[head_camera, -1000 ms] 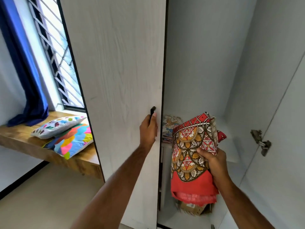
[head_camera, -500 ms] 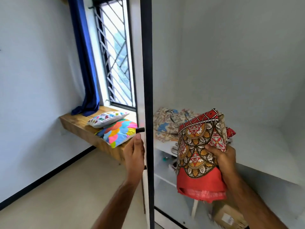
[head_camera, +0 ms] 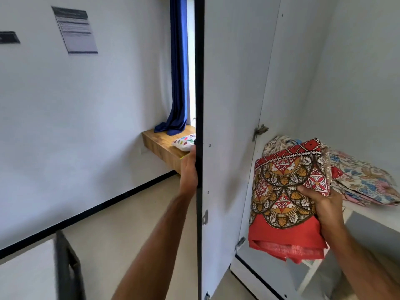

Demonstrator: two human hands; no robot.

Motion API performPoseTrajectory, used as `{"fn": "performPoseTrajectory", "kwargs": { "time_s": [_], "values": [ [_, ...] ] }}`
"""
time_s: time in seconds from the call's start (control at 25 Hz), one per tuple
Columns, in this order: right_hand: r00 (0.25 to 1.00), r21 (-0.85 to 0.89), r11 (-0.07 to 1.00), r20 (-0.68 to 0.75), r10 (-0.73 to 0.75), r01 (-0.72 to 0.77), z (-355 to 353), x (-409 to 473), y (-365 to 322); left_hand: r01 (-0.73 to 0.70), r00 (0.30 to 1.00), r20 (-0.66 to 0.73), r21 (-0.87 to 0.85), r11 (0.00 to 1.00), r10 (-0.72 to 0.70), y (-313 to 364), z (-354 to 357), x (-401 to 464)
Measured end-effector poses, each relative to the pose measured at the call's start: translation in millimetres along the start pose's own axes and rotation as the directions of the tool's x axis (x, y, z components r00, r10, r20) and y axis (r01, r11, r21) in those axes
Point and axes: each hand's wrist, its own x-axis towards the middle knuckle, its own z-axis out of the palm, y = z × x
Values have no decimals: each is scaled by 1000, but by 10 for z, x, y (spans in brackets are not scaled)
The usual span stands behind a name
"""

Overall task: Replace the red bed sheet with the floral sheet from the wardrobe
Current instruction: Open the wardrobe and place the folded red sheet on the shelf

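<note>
Two hands are in my head view, one at the door and one on cloth. My left hand (head_camera: 189,169) reaches up to the dark front edge of the wardrobe door (head_camera: 229,105), which stands swung wide open and edge-on to me. Its fingers go round the far side of that edge, so I cannot tell whether they are curled on a handle or only lie against the panel. My right hand (head_camera: 320,204) grips a folded red bed sheet (head_camera: 283,202), thumb on the patterned face and the other fingers behind the bundle. That bundle is held upright in front of the open wardrobe, with its plain red part hanging lowest.

Behind it, on the white wardrobe shelf (head_camera: 372,213), lies the floral sheet (head_camera: 363,180), pale with blue and pink flowers, loosely folded. Its near edge is partly hidden by the red bundle.

Left of the door I see a wooden window ledge (head_camera: 160,144) with a spotted cushion (head_camera: 185,141) on it and a blue curtain (head_camera: 178,72) pooling at its far end. A printed notice (head_camera: 74,30) is fixed to the white wall, blurred past reading.
</note>
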Motion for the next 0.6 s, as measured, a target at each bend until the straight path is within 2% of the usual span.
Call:
{"fn": "performPoseTrajectory", "kwargs": {
  "time_s": [0.2, 0.28, 0.4, 0.48, 0.52, 0.56, 0.6],
  "values": [
    [1000, 32, 999, -12, 22, -21, 146, -1, 48, 178, 979, -77, -115, 977, -187, -138, -394, 496],
    [999, 52, 998, -27, 27, -26, 156, 4, 50, 243, 966, -51, -142, 960, -252, -199, -510, 619],
    [998, 99, 995, -55, 37, -32, 118, 42, 88, 292, 956, 9, -138, 946, -294, -257, -655, 792],
    [997, 116, 993, -63, 42, -34, 99, 70, 76, 277, 956, -50, -180, 944, -290, -164, -613, 827],
    [997, 118, 992, -63, 43, -35, 94, 82, 81, 214, 952, -192, -138, 967, -238, -116, -583, 822],
    [997, 119, 992, -70, 41, -33, 77, 88, 82, 93, 917, -389, 4, 996, -85, -90, -522, 795],
    [996, 121, 992, -77, 40, -30, 62, 91, 69, -20, 837, -531, 221, 975, 137, -31, -423, 702]
  ]
}}
